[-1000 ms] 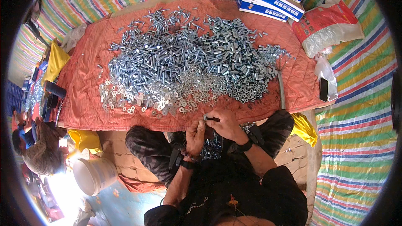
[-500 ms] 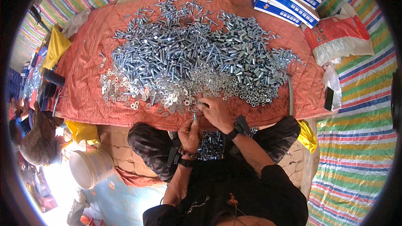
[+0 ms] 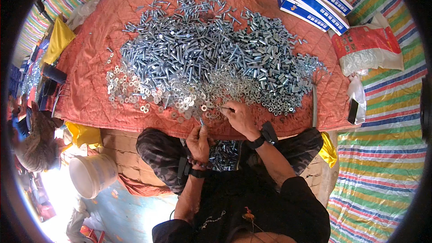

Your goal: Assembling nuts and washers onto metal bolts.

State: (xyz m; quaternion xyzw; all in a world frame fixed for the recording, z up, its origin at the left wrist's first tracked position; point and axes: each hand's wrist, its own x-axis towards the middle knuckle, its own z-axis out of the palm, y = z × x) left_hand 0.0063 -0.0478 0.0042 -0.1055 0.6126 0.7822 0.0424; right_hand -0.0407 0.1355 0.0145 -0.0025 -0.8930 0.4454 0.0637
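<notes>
My left hand [image 3: 198,142] is closed around a small bolt [image 3: 201,122], whose shiny end sticks up past the thumb, at the near edge of the red quilted cloth. Ahead and to the right, my right hand [image 3: 239,117] pinches at the near side of the thin ring washers [image 3: 220,85]. Whatever sits between its fingertips is too small to make out. Flat washers [image 3: 157,94] lie scattered left of my hands, and hex nuts [image 3: 281,104] lie to the right. Behind them spreads a large heap of metal bolts and sleeves [image 3: 193,49].
The red cloth [image 3: 90,90] covers the work surface. Blue-and-white boxes [image 3: 317,2] and a red-and-white plastic bag [image 3: 369,47] are at the far right. A phone [image 3: 353,111] lies at the right edge. Between my legs is a batch of metal parts [image 3: 224,155]. A white bucket [image 3: 92,175] and another person [image 3: 38,141] are at left.
My hands have drawn apart: the left, with the bolt, has shifted slightly left, and the right has moved a little right. The whole view has also shifted slightly.
</notes>
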